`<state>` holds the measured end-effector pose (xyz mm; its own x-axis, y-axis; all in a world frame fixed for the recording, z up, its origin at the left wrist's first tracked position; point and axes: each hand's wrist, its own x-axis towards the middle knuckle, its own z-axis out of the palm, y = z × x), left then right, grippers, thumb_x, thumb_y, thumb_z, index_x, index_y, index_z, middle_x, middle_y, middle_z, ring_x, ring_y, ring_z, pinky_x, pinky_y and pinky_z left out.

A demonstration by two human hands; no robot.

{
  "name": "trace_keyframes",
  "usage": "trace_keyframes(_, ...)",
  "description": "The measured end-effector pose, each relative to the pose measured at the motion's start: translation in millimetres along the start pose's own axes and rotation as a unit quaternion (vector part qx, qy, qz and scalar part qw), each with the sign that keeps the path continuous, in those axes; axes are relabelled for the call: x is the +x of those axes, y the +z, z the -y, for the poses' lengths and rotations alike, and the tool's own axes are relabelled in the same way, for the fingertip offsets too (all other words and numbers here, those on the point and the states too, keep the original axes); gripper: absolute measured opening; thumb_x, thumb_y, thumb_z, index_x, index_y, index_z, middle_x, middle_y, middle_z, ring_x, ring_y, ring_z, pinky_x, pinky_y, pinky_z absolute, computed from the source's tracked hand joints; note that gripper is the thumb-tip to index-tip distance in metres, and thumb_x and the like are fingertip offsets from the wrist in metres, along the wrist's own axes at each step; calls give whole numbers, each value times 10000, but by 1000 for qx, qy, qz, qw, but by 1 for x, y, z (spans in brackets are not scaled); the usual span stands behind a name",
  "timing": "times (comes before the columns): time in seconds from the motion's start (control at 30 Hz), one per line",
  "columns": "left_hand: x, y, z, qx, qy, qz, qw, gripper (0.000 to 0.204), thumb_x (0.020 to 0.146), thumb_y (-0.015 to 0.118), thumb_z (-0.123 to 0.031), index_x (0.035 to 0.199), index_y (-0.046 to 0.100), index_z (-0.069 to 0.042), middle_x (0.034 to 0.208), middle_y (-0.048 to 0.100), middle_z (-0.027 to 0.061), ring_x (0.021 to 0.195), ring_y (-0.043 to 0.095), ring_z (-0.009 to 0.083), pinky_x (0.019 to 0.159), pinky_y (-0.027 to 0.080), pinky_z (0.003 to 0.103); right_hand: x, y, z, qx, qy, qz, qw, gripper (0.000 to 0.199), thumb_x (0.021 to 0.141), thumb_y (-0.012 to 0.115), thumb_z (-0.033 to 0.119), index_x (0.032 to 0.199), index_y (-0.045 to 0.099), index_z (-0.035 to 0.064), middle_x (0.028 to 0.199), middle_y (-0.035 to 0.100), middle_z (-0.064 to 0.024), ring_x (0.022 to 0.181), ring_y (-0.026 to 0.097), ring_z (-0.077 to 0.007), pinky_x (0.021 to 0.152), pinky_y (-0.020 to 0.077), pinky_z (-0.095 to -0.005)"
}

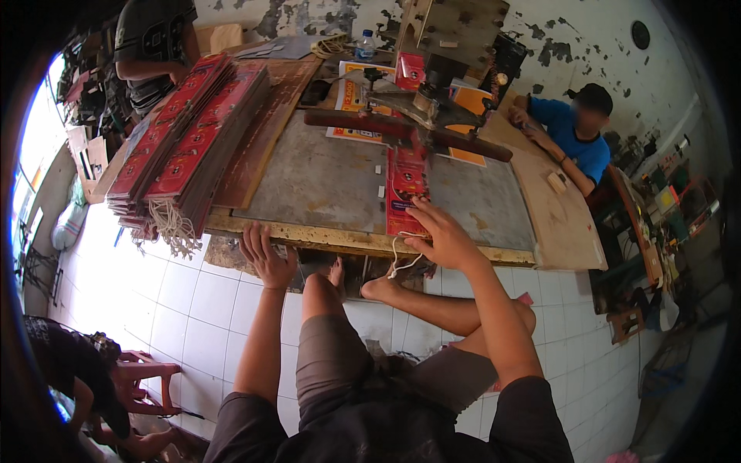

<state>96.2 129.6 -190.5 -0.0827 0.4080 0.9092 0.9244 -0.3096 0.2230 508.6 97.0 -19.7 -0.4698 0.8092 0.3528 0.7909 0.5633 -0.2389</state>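
My left hand rests with fingers spread on the worn front edge of the metal-topped table. A long red printed cardboard strip lies on the table, running back under a press. Over its near end lies my right hand, fingers stretched out and touching the strip. A white string hangs in a loop from that end, beside my right thumb. Two stacks of similar red strips stand at the left, with white strings dangling off their near ends.
The press's dark red crossbar spans above the strip. Yellow printed sheets lie behind, and a water bottle stands at the back. A person in a blue shirt sits at the right; another person stands at the far left.
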Motion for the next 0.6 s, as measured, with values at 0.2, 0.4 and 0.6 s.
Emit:
trace_keyframes(0.2,1,-11,0,2,-15,31,999,761,876,727,-219,1567,466,-34,1650,468,238,1575,377,490,1294,241,690,-62,-13,2,-48,34,-75,995,460,1010,768,216,1442,702,71,1556,648,-119,1462,577,-364,1181,483,-518)
trace_keyframes(0.4,9,-17,-13,-34,-19,34,999,752,890,714,-185,1586,464,-44,1674,454,222,1605,341,481,1320,217,664,-198,-70,-46,-119,169,-190,960,406,1026,601,-35,1389,738,84,1496,681,-99,1417,598,-355,1148,499,-502)
trace_keyframes(0.6,20,-39,-33,-50,-75,67,994,684,934,686,-185,1569,485,-30,1669,483,192,1614,340,465,1325,220,634,-301,-125,-19,-67,237,-381,891,212,1129,535,144,1220,688,30,1550,622,-197,1553,487,-370,1291,362,-491)
